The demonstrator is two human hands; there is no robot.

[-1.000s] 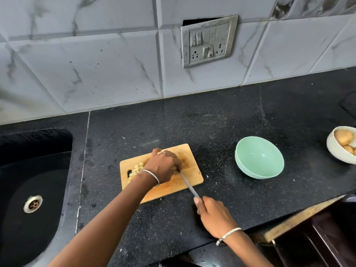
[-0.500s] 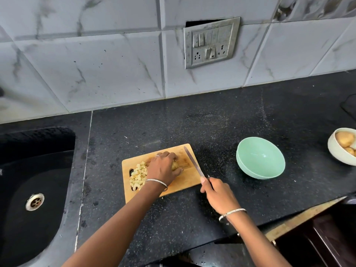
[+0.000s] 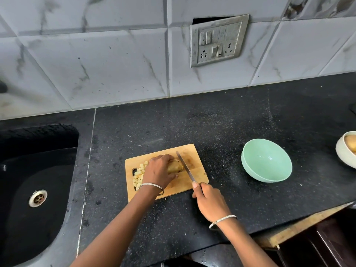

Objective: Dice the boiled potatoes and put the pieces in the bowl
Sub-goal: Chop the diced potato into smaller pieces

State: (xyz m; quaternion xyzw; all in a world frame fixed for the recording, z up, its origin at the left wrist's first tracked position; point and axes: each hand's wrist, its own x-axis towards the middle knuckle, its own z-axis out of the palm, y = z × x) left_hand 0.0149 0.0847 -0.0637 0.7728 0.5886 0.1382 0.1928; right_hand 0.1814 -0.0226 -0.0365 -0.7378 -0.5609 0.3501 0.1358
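A wooden cutting board (image 3: pixel 198 170) lies on the black counter. My left hand (image 3: pixel 159 171) holds a boiled potato (image 3: pixel 175 166) down on it, fingers curled over the top. A pile of diced potato pieces (image 3: pixel 139 175) sits at the board's left end, partly behind my wrist. My right hand (image 3: pixel 209 199) grips the handle of a knife (image 3: pixel 185 168), whose blade rests just right of the potato, pointing away from me. The mint green bowl (image 3: pixel 266 160) stands empty to the right of the board.
A white bowl (image 3: pixel 344 153) with whole potatoes sits at the right edge. A black sink (image 3: pixel 38 189) with a metal drain lies to the left. A switch socket plate (image 3: pixel 217 40) hangs on the tiled wall. The counter's front edge runs close behind my right wrist.
The knife swung from low beside my left hand to pointing away across the board, now against the potato's right side. My left hand shifted right, uncovering the diced pile.
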